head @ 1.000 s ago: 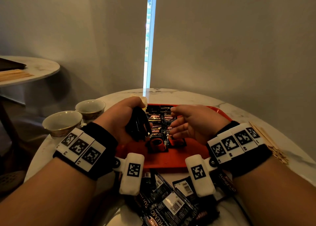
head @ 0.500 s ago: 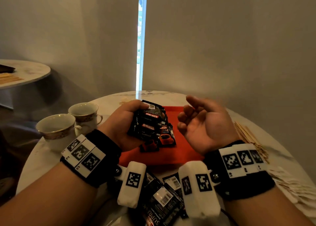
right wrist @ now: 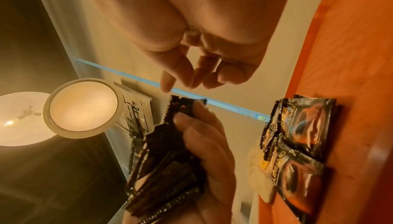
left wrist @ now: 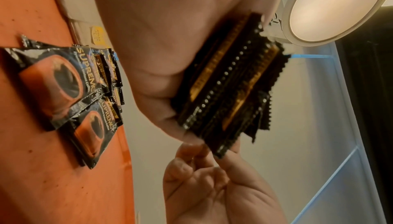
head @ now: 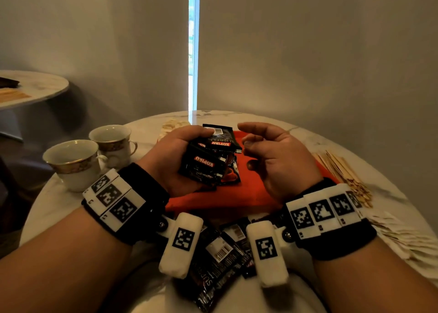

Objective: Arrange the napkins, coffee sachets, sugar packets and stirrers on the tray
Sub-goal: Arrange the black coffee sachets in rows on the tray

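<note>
My left hand (head: 175, 156) grips a fanned stack of black coffee sachets (head: 208, 163) and holds it tilted above the red tray (head: 237, 198). In the left wrist view the stack (left wrist: 229, 84) shows edge-on. My right hand (head: 267, 153) hovers just right of the stack, palm turned inward, fingers loosely curled and holding nothing. Its fingertips (right wrist: 170, 83) are close to the stack's top corner. A few sachets (left wrist: 63, 93) lie overlapped on the tray, also seen in the right wrist view (right wrist: 304, 126). More loose sachets (head: 220, 258) lie on the table under my wrists.
Wooden stirrers (head: 341, 172) lie right of the tray, with pale napkins (head: 403, 236) nearer me. Pale packets (head: 170, 125) sit beyond the tray's left corner. Two teacups (head: 71, 161) (head: 113, 142) stand at the left. A second round table (head: 30, 87) is farther left.
My left hand has lifted the sachet stack off the tray and tilted it up. My right hand has left the sachets on the tray and turned palm inward beside the stack.
</note>
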Motion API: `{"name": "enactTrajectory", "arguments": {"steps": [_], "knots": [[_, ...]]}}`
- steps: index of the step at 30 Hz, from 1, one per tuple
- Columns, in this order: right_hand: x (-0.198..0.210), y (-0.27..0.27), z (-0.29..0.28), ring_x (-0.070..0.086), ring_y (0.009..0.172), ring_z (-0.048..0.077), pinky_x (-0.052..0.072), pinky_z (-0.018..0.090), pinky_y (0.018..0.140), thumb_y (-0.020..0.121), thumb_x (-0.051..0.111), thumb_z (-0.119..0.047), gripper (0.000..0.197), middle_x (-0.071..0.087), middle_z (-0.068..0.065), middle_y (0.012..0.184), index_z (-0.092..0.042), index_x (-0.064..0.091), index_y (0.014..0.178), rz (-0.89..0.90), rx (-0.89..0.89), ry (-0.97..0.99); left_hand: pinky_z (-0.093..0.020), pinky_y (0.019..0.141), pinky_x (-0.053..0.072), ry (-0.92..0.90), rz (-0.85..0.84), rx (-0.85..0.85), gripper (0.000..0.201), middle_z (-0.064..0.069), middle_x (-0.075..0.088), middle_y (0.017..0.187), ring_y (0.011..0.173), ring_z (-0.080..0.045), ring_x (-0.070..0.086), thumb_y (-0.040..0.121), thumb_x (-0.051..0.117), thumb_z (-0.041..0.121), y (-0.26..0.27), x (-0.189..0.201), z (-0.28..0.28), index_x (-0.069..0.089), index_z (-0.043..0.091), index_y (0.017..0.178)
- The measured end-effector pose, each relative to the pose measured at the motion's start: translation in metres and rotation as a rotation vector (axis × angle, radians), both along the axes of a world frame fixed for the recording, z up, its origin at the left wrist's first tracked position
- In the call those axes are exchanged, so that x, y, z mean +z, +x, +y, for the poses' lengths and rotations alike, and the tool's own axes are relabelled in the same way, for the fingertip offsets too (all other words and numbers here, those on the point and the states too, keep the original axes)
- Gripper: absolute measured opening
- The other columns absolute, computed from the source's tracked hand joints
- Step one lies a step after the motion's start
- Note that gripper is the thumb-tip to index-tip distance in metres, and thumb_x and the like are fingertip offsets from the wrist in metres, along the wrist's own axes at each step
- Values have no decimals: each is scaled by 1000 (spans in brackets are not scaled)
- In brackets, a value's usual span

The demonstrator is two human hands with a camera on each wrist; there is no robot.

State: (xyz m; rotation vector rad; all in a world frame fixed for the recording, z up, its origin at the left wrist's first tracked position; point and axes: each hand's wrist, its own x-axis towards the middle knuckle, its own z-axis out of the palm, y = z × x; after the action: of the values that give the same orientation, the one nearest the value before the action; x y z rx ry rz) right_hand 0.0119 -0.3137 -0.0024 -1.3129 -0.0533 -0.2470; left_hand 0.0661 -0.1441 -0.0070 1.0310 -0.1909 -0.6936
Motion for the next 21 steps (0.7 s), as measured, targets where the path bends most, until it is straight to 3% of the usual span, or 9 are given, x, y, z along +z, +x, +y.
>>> {"name": "enactTrajectory", "arguments": {"steps": [2, 5, 7, 8, 10, 12, 17, 21], "knots": [[-4, 2, 0, 63, 53, 6, 45, 19, 42, 90, 48, 18, 39, 64, -2, 71, -12, 73, 94, -2, 0, -44, -47, 90, 56, -3, -1, -2, 53, -23, 61, 122, 108, -37, 60, 86, 57, 26, -1, 0, 0, 56, 3, 134], [-9, 3, 2, 63, 53, 4, 46, 17, 44, 88, 49, 21, 43, 64, -1, 79, -14, 73, 93, -5, -3, -136, -54, 107, 41, -10, -2, -5, 51, -23, 56, 124, 115, -38, 52, 92, 52, 26, -1, -1, 1, 53, 3, 137], [-11, 3, 2, 64, 54, 4, 45, 15, 45, 87, 48, 22, 44, 67, -2, 78, -14, 73, 92, -14, 3, -173, -56, 112, 36, -19, 15, -17, 56, -23, 54, 125, 115, -37, 52, 93, 52, 27, -2, -3, 2, 49, 2, 143], [-12, 4, 1, 66, 58, 5, 45, 15, 47, 87, 48, 21, 46, 69, -3, 77, -17, 74, 91, -21, -6, -207, -53, 110, 41, -21, 20, -27, 56, -23, 57, 121, 111, -36, 55, 93, 52, 27, -2, -2, 2, 50, 1, 142], [-16, 7, -2, 65, 68, 7, 44, 17, 51, 86, 52, 16, 48, 71, -5, 82, -25, 77, 87, -31, -31, -309, -42, 87, 58, -7, 15, -26, 42, -20, 65, 105, 89, -29, 66, 94, 52, 26, -3, 0, 3, 58, 0, 125], [-19, 9, -5, 61, 70, 7, 44, 18, 53, 87, 57, 11, 43, 73, -3, 88, -26, 79, 87, -20, -48, -361, -33, 68, 59, -3, 50, -23, 29, -19, 67, 100, 75, -25, 67, 94, 53, 25, -3, 2, 3, 60, 2, 111], [-20, 11, -9, 60, 68, 7, 44, 17, 52, 91, 62, 2, 28, 75, 3, 91, -20, 79, 94, 2, -63, -350, -31, 66, 59, -1, 136, -50, 33, -20, 64, 118, 108, -29, 57, 90, 60, 21, -3, 2, 6, 58, 2, 117], [-23, 12, -9, 64, 68, 4, 45, 17, 52, 92, 61, 2, 27, 77, -1, 86, -20, 77, 94, -12, -77, -323, -30, 68, 57, 32, 137, -93, 32, -18, 68, 104, 96, -25, 61, 89, 61, 24, 0, 0, 9, 61, 4, 114]]}}
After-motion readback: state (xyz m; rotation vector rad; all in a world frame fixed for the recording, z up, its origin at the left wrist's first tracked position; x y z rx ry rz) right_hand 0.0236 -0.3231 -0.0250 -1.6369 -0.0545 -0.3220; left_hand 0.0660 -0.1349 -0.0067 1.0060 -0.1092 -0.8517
